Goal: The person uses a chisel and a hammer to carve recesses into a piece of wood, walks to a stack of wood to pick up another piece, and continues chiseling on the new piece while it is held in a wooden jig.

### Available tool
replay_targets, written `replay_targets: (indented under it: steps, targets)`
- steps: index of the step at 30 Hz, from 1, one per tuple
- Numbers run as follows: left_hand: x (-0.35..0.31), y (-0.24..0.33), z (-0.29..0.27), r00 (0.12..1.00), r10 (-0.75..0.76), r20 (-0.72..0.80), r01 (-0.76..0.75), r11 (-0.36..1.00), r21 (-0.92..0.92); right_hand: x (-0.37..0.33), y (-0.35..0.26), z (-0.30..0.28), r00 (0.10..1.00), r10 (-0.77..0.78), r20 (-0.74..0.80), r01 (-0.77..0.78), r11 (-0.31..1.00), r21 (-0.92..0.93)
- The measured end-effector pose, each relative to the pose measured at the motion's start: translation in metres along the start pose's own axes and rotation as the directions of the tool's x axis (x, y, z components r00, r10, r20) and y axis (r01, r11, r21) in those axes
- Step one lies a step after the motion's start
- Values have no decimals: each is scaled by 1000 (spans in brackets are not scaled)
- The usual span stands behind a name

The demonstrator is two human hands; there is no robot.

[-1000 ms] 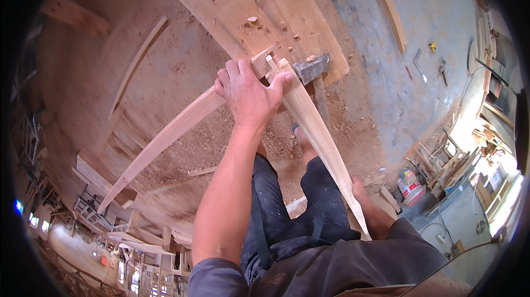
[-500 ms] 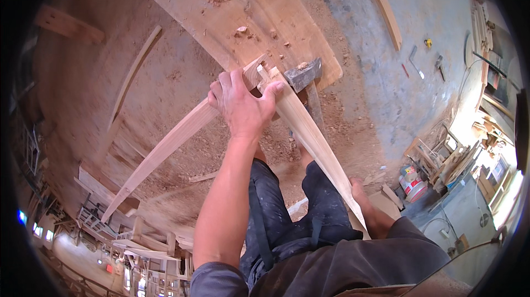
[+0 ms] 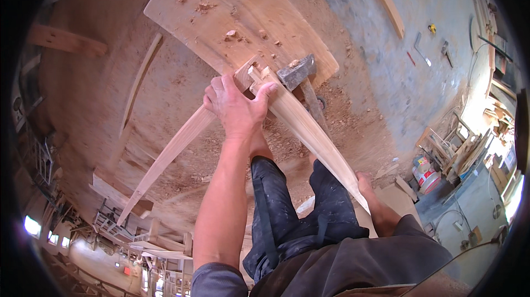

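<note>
My left hand [image 3: 236, 108] spans the upper ends of two long tapered wooden pieces, its thumb on the right piece and its fingers over the left one. The left piece [image 3: 171, 145] slants down and away to the left; its upper end shows a cut-out. The right piece [image 3: 309, 125] has a tenon at its upper end and runs down toward my body. Near its lower end my right hand [image 3: 365, 184] closes around it, fingers partly hidden. Just beyond the right piece's top lies a hammer [image 3: 298, 71] with a grey head and wooden handle, resting by the broad board's corner.
The broad, slightly curved board [image 3: 287, 26] carries wood chips. Wood strips [image 3: 141, 79] and a beam [image 3: 66, 40] lie on the dusty floor. At right are a small hammer [image 3: 446, 53], a yellow item [image 3: 432, 29], a white-and-red bucket [image 3: 426, 175] and stacked offcuts [image 3: 469, 150].
The upper ends of both wooden pieces and my left hand sit slightly farther left in the picture, as the view has shifted a little. Both hands keep their grips.
</note>
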State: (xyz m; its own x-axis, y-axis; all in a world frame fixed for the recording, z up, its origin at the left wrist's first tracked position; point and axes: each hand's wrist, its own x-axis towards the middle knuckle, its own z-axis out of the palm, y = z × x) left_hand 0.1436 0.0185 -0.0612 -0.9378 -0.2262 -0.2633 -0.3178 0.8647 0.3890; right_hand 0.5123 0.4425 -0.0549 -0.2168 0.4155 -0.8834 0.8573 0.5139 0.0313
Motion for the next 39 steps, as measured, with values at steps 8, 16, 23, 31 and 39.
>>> replay_targets:
  steps: [8, 16, 23, 31, 39]
  targets:
    - [8, -22, -28, 924, 80, 375, 12, 972, -237, -1, 41, 11, 997, -74, -33, 72, 997, -36]
    - [14, -32, -27, 904, 70, 421, 61, 955, -290, 37, 25, 14, 996, -82, -35, 86, 987, 135]
    - [7, -3, -21, 918, 33, 396, -69, 995, 75, 149, 95, -21, 874, -397, -281, 460, 863, 211]
    - [1, -11, -16, 944, -1, 330, -69, 977, 202, 258, -21, -98, 924, -316, -214, 380, 814, 439]
    - [7, -13, 1, 962, 31, 270, -108, 956, 274, 299, -85, -98, 877, -245, -413, 397, 854, 337]
